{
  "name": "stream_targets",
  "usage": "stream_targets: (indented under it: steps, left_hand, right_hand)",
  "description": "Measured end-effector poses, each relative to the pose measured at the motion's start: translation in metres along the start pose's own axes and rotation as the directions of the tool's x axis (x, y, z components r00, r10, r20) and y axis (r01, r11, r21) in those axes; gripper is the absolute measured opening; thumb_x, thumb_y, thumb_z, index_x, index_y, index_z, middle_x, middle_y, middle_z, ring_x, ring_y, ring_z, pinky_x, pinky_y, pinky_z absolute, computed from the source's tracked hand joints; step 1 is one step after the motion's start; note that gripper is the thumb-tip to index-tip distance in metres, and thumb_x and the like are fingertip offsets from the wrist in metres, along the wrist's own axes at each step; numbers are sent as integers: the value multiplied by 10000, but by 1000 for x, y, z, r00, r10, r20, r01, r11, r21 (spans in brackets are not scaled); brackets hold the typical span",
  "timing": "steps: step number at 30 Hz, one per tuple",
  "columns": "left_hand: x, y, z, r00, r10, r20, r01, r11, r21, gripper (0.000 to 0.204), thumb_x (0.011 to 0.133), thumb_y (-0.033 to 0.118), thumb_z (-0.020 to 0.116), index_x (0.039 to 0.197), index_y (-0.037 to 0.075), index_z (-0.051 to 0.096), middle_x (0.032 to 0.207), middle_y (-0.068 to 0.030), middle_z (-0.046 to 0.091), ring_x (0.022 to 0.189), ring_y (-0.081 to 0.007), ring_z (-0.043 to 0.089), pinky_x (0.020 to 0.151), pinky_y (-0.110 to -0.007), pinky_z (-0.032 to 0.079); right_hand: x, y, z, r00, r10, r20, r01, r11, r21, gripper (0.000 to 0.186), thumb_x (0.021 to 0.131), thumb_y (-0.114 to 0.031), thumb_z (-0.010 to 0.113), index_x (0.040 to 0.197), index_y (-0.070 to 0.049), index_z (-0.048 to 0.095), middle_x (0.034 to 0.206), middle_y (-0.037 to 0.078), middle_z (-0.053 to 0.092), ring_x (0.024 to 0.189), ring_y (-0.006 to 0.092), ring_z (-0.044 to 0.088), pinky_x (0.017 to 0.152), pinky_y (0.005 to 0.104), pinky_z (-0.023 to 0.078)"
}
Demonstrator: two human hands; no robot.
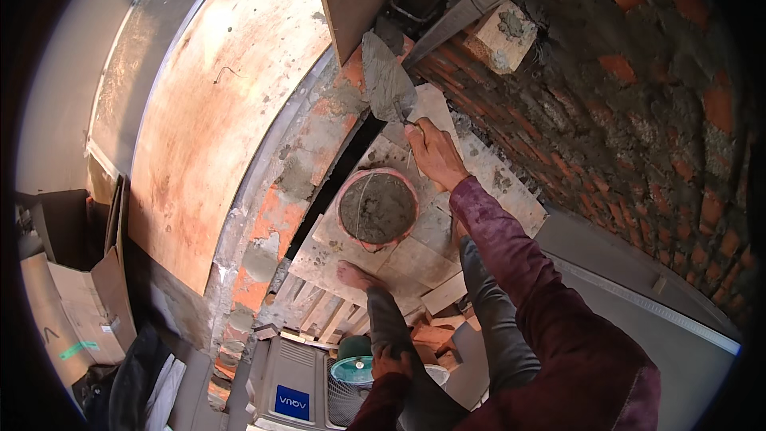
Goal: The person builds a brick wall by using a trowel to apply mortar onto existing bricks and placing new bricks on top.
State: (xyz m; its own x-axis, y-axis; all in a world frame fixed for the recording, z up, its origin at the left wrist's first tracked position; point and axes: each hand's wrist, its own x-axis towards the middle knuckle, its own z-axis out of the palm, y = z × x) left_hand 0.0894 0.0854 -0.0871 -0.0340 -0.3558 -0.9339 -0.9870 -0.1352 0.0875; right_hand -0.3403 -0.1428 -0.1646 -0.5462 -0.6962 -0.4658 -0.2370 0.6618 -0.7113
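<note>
My right hand [435,152] is closed round the handle of a trowel [388,84]. Its broad blade is smeared with grey mortar and points away from me, near the far corner where brickwork meets a wooden board. Below and a little left of that hand stands a round reddish bucket [409,231] of wet grey mortar [377,207], resting on a planked platform. My left hand [392,361] lies on my left leg with its fingers laid over it, and I see nothing in it.
Rough brick wall [614,128] rises on the right, with a mortar-topped block [503,36] on it. Left of a dark gap runs a low brick course [267,223], then a plywood sheet [215,112]. Cardboard boxes [92,295], a grey appliance [291,375] and a green-rimmed container [351,369] sit nearer.
</note>
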Motion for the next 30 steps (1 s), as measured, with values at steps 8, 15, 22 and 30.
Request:
stream_targets:
  steps: [8, 15, 22, 30]
  left_hand:
    - [-1, 0, 10, 999, 38, -22, -38, 999, 17, 606, 780, 405, 634, 1264, 41, 607, 1397, -190, 500, 1285, -375, 468, 1084, -447, 374]
    - [2, 5, 8, 999, -35, 24, 34, 999, 20, 622, 780, 393, 642, 1281, 28, 589, 1397, -197, 492, 1285, -370, 461, 1095, -427, 363]
    - [-1, 2, 8, 1000, 6, 0, -6, 1000, -7, 625, 779, 396, 630, 1280, 24, 589, 1388, -216, 495, 1286, -389, 457, 1089, -450, 366]
    - [-3, -5, 18, 999, 1, -41, -2, 1000, -10, 606, 779, 384, 626, 1260, 16, 598, 1385, -204, 502, 1290, -386, 455, 1086, -452, 370]
  right_hand:
    - [68, 30, -6, 990, 62, -126, -103, 930, -352, 410, 993, -356, 417, 1108, 14, 550, 960, 317, 650, 878, 491, 636, 773, 544, 501]
    - [46, 3, -11, 977, 211, -6, -211, 972, -105, 425, 999, -355, 385, 1123, 21, 542, 915, 286, 648, 742, 405, 667, 692, 492, 528]
    - [37, 4, 23, 974, 215, 66, -221, 970, 106, 377, 1000, -345, 386, 1045, 6, 518, 817, 250, 622, 624, 358, 635, 602, 461, 508]
    - [-26, 4, 10, 981, 124, 152, -92, 976, -200, 461, 959, -395, 469, 1197, -2, 520, 1076, 318, 623, 1016, 497, 589, 869, 533, 454]
